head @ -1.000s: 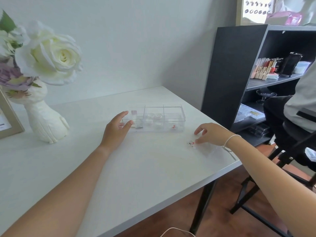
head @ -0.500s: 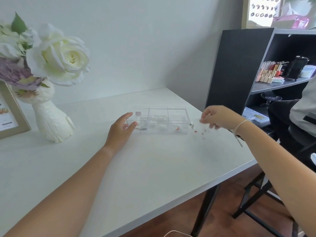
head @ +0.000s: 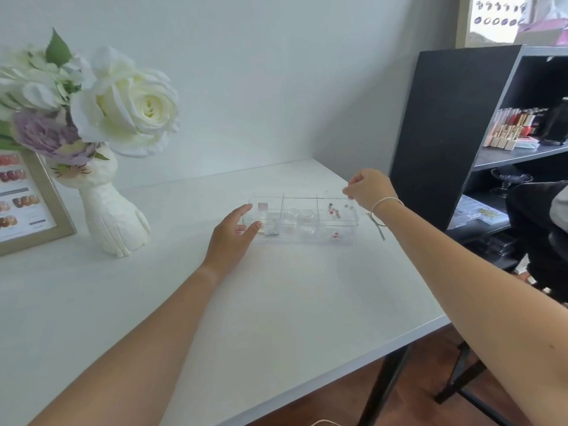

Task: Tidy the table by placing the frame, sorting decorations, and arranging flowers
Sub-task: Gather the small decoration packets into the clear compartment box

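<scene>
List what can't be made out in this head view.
- Right hand: the fingers curl inward, so anything pinched in them is hidden.
- Small decorations in the clear organizer: too small to identify beyond red and silver bits.
- Picture frame: cut off by the left edge, partly behind the flowers.
- Shelf items: blurred and cut off by the right edge.

both arms bare, no sleeves; thin white string bracelet point(head: 385, 202) on r wrist
</scene>
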`<state>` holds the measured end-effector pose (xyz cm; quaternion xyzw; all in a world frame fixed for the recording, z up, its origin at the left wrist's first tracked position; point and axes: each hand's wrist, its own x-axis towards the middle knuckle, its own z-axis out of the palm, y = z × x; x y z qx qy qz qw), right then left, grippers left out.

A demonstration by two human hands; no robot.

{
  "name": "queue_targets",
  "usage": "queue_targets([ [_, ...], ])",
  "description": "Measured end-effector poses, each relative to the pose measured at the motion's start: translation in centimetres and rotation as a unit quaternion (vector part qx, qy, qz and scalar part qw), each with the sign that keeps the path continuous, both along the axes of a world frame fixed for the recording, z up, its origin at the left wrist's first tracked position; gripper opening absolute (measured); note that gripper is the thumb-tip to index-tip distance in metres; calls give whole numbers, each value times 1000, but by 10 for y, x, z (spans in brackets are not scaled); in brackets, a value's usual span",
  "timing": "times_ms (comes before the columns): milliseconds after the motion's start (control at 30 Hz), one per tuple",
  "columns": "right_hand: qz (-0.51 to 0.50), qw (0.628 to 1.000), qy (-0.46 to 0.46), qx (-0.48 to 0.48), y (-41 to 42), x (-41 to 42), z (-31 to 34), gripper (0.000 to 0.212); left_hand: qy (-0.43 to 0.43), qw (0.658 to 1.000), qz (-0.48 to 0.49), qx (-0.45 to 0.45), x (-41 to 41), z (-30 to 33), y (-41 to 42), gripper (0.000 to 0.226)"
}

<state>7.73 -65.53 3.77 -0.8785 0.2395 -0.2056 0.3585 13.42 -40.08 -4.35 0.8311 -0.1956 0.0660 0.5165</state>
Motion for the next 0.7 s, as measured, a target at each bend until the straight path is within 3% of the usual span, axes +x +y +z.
queue_targets([
  [200, -7, 999, 30, -24, 9, 9, -14, 8, -3, 1000, 1, -1, 2, -1, 1, 45],
  [367, 7, 999, -6, -43, 12, 8, -30, 23, -7, 1000, 1, 2, 2, 0, 1, 44],
  [600, -6, 990, -134, 40, 12, -15, -49, 29, -3, 1000, 1, 0, 1, 0, 1, 45],
  [700, 6, 984, -144, 101, 13, -27, -58, 42, 2, 1000, 0, -2, 2, -1, 1, 48],
])
